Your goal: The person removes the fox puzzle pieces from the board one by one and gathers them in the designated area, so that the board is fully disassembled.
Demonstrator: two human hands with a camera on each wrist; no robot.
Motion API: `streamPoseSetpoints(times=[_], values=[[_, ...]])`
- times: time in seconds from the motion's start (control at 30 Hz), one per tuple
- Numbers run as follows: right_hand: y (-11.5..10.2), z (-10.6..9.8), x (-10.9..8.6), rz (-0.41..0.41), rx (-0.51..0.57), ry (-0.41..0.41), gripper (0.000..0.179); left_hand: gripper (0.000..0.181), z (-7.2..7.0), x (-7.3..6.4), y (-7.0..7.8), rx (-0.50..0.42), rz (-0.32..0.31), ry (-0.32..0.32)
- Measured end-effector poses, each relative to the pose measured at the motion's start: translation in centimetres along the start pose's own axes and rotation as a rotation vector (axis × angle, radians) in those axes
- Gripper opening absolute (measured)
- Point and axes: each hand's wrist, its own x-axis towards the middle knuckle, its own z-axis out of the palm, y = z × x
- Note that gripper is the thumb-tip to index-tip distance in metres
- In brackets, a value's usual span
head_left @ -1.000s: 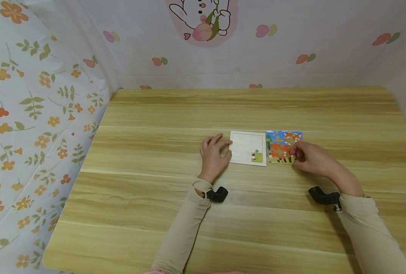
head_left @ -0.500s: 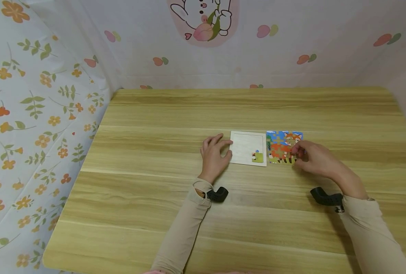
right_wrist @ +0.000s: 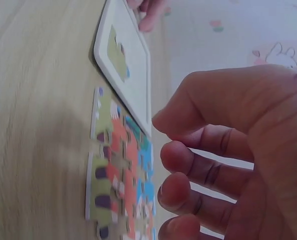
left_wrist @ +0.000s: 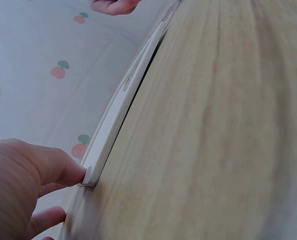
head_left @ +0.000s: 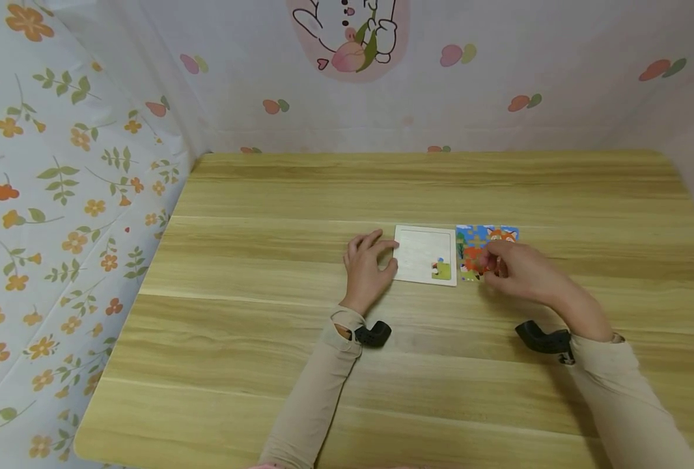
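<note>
My left hand (head_left: 363, 267) rests on the table with thumb and index fingertips at the left edge of a white puzzle tray (head_left: 414, 244). In the left wrist view, a fingertip touches the near corner of the tray. One green puzzle piece (head_left: 441, 270) lies in its lower right corner. To the right lies a colourful fox jigsaw puzzle (head_left: 469, 238), its pieces slightly spread. Loosely curled, my right hand (head_left: 519, 270) hovers over the lower part of the puzzle. Nothing shows between its fingers in the right wrist view.
Tray and puzzle lie side by side on a wood-grain table (head_left: 253, 260). A patterned white curtain (head_left: 464, 111) hangs behind the far edge, and a floral cloth (head_left: 60, 260) hangs on the left. Each wrist carries a black camera mount (head_left: 373, 334).
My right hand has moved left across the puzzle, from its lower right part toward the middle. The left hand, the tray and the piece in it stay in place.
</note>
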Motion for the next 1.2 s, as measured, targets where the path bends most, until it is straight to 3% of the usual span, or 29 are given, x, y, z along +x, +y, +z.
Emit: streamPoseSetpoints(times=[0.5,1.2], values=[[-1.7,1.7,1.8,-0.024,-0.02,-0.052,0.019,0.024,0.0,0.0,0.0,-0.008,0.006,-0.004],[-2.4,2.9,4.0,0.062,-0.04,-0.146,0.035,0.024,0.0,0.0,-0.1,-0.001,0.008,0.006]])
